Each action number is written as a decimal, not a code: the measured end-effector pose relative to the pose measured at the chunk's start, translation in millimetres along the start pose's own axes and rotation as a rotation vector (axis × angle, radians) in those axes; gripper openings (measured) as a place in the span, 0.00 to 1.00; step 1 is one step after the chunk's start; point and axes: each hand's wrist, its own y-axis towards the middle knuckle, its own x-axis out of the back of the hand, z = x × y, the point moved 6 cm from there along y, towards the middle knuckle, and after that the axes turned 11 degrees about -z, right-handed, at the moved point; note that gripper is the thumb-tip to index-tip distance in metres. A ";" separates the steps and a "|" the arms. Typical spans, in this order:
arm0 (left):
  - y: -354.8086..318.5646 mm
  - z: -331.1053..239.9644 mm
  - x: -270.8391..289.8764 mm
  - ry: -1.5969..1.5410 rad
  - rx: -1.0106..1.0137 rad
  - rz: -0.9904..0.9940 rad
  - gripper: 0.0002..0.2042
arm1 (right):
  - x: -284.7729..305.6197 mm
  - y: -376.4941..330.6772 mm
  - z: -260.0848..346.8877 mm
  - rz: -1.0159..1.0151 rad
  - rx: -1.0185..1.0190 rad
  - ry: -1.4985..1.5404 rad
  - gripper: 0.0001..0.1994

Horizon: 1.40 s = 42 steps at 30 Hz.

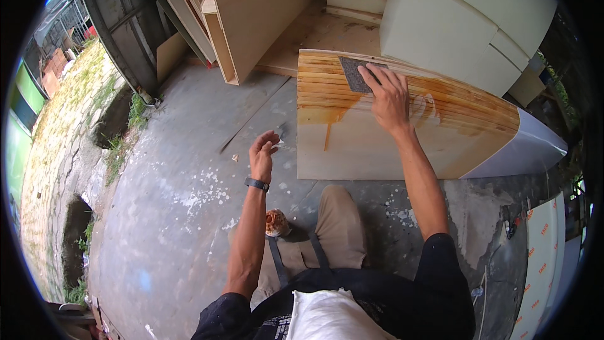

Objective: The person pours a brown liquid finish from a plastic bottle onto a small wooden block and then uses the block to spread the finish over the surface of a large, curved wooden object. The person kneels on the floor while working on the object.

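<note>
My right hand [391,97] presses a dark grey, flat rectangular pad [357,75] against the slatted wooden strip [321,91] on top of a panel. Wet-looking orange-brown stain covers part of that strip and runs down onto the pale face of the panel [377,151]. The pad's right part is under my fingers. My left hand [262,152] hangs in the air left of the panel, fingers loosely extended, with nothing visible in it. Beside my left forearm, a stain-smeared open can [275,222] stands by my legs.
Large plywood boards [264,19] lean at the back, beside white cabinet fronts [440,25]. White paint spots mark the grey concrete floor [170,151]. At the left lies a paved strip [63,157] beyond a gutter. A printed white sheet [541,264] stands at right.
</note>
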 end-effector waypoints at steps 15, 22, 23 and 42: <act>35.9 35.1 -58.1 0.203 -0.031 0.213 0.22 | -43.9 19.2 -21.8 0.131 -0.015 0.044 0.25; 45.6 41.5 -57.2 0.317 -0.167 0.205 0.25 | -49.3 17.6 -22.7 0.215 -0.074 -0.009 0.24; 48.4 42.7 -55.7 0.328 -0.174 0.204 0.25 | -47.3 18.8 -21.5 0.230 -0.073 -0.010 0.23; 31.8 44.9 -54.9 0.186 -0.128 0.264 0.30 | -13.9 -4.6 18.6 0.213 -0.086 0.079 0.21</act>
